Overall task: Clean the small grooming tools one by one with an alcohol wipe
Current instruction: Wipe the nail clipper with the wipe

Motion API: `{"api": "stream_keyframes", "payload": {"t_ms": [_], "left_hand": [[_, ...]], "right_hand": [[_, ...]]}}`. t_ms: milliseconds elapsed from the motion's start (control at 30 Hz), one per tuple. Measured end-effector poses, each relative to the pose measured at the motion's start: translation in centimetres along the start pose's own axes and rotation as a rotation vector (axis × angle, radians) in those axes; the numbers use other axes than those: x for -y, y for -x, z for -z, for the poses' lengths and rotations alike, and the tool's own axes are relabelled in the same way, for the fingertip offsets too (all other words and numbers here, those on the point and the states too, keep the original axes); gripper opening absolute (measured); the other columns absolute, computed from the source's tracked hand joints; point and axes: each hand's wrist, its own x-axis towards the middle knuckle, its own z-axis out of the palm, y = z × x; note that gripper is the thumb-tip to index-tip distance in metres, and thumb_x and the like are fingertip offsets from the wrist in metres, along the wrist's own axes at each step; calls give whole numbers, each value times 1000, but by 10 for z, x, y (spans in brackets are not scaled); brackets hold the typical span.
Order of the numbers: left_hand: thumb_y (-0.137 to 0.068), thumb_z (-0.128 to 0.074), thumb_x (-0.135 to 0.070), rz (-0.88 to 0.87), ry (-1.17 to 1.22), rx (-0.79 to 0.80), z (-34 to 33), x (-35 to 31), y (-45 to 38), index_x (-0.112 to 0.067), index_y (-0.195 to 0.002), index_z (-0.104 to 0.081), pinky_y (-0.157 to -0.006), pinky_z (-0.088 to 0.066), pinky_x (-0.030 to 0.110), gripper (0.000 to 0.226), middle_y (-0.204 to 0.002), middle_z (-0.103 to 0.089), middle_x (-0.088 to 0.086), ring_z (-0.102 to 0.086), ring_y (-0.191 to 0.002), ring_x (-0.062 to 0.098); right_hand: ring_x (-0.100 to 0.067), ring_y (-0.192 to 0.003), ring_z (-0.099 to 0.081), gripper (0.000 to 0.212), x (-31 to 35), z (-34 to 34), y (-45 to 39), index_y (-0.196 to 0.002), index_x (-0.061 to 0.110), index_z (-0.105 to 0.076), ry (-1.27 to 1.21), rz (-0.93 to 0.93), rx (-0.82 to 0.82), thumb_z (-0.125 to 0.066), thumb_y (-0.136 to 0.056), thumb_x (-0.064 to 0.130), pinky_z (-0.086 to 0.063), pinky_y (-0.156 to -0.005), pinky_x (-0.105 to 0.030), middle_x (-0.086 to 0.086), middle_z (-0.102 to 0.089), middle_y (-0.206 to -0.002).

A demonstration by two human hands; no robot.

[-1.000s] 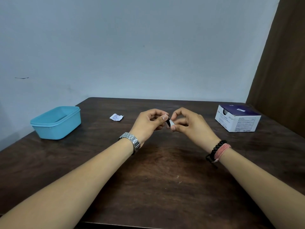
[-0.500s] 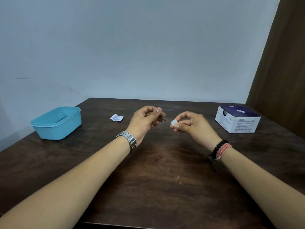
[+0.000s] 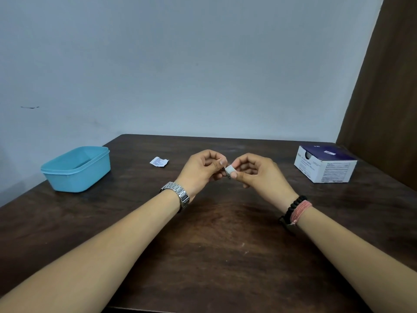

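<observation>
Above the middle of the dark wooden table point(image 3: 212, 249), my left hand point(image 3: 200, 170) pinches a small thin metal grooming tool point(image 3: 227, 175) between thumb and forefinger. My right hand point(image 3: 257, 172) holds a small folded white alcohol wipe point(image 3: 230, 169) pressed around the tool. Most of the tool is hidden by the wipe and my fingers, so its exact kind is unclear. Both hands meet fingertip to fingertip, a little above the table top.
A light blue plastic tub point(image 3: 76, 169) stands at the left edge of the table. A torn white wipe wrapper point(image 3: 159, 161) lies behind my left hand. A purple and white cardboard box point(image 3: 325, 164) sits at the right, near a brown curtain point(image 3: 388, 105).
Half a second ago my hands were apart, tool in the left and wipe in the right. They have come back together and the wipe is on the tool again.
</observation>
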Motion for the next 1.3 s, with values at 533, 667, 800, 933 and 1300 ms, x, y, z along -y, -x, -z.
{"api": "stream_keyframes", "payload": {"t_ms": [533,667,800,933,1300], "left_hand": [[-90,-62,-1,-34,33,11,-3,1,0,-11,-94,-68,-78,-57,25,13,-93,-64,11,-68,-83,16],[-90,-63,-4,-34,2,15,-2,1,1,-12,-95,-68,-76,-56,25,10,-92,-68,11,-68,-83,19],[-90,-64,-7,-39,-39,0,-1,0,1,-15,-94,-69,-75,-53,28,11,-87,-69,8,-66,-78,14],[-90,-64,-10,-39,-47,8,-2,0,2,-18,-94,-70,-73,-53,27,11,-84,-70,4,-66,-77,12],[-91,-63,-10,-64,-69,-46,1,0,-1,-23,-94,-72,-71,-52,24,16,-85,-69,0,-63,-79,9]], "right_hand": [[-6,-72,-65,15,-4,1,-2,-76,23,-71,-108,-90,-71,-74,-84,11,-53,-67,-27,2,-74,-75],[-8,-72,-66,11,-3,1,-2,-78,20,-72,-112,-99,-78,-75,-84,12,-52,-67,-26,0,-75,-76],[-9,-71,-67,4,-2,8,-4,-81,16,-73,-142,-105,-160,-75,-84,14,-52,-65,-22,-2,-74,-73],[-9,-69,-65,6,-5,10,-5,-79,17,-73,-111,-108,-181,-75,-84,15,-51,-66,-24,-1,-72,-71],[-10,-71,-68,7,-4,5,-3,-79,15,-73,-107,-81,5,-76,-83,9,-52,-73,-26,-5,-75,-75]]}}
